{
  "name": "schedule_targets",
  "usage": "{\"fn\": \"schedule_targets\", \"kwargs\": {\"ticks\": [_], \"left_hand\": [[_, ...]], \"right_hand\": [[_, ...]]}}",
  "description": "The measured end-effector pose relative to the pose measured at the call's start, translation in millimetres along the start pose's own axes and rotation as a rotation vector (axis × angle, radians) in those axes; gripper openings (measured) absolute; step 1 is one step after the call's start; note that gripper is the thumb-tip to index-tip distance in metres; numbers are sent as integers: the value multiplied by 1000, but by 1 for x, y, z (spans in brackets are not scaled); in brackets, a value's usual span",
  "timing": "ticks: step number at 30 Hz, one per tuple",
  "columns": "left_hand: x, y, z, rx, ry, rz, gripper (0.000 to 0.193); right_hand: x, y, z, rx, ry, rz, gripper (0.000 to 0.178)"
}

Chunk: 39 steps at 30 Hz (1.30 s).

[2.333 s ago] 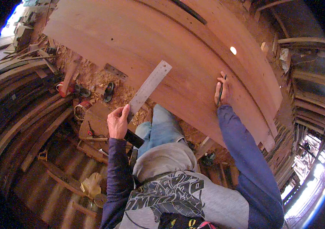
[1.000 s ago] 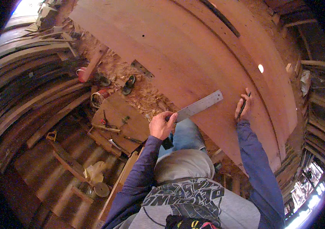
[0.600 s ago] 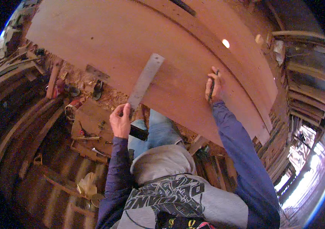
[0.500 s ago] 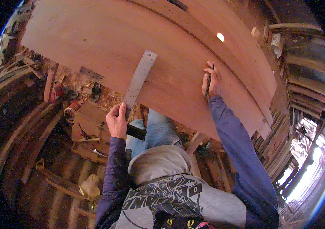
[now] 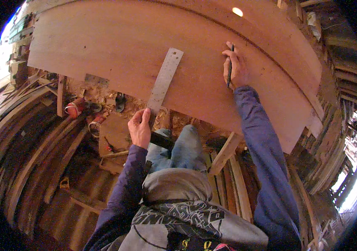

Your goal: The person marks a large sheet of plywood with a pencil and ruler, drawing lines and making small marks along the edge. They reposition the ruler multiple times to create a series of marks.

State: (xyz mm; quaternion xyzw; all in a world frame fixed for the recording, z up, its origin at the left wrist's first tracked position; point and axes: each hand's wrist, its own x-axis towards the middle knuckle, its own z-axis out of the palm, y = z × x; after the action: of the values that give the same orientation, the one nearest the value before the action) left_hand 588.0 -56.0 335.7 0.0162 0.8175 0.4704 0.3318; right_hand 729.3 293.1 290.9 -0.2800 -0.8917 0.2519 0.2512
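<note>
A wide reddish-brown wooden board (image 5: 115,46) spans the view in front of me. My left hand (image 5: 140,127), near the board's close edge, pinches a try square by its metal blade (image 5: 166,77), thumb on top. The blade reaches over the board, tilted slightly right. Its black stock (image 5: 162,140) sits over my knees, apart from the board's edge. Farther right, my right hand (image 5: 240,73) rests over the board with a thin dark pencil or pen (image 5: 229,73) between its fingers. Its tip points away from me; whether it touches the wood I cannot tell.
A curved dark seam (image 5: 245,35) crosses the wood at the far side. A flat metal plate (image 5: 96,79) lies by the near edge. Below are shavings, red containers (image 5: 75,108) and a wooden stool or box (image 5: 113,134). A wooden leg (image 5: 225,152) stands right of my knees. Timber (image 5: 23,154) is stacked at left.
The view has shifted. My left hand has carried the try square rightward along the board, closer to my right hand. The right hand keeps its hold on the pencil or pen.
</note>
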Motion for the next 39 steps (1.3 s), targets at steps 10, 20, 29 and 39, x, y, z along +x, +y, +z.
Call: {"fn": "schedule_targets", "kwargs": {"ticks": [10, 20, 29, 39], "left_hand": [[0, -22, 34, -40, 85, 64, 46], [-86, -67, 68, 148, 116, 10, 42], [-124, -69, 99, 92, 193, -2, 47], [-56, -34, 74, 176, 346, -31, 44]], "right_hand": [[6, 4, 14, -188, -4, -99, 25], [9, 25, 30, 92, 139, -187, 21], [6, 42, 43, 359, 134, -150, 16], [-1, 52, 35, 555, 22, -55, 13]]}}
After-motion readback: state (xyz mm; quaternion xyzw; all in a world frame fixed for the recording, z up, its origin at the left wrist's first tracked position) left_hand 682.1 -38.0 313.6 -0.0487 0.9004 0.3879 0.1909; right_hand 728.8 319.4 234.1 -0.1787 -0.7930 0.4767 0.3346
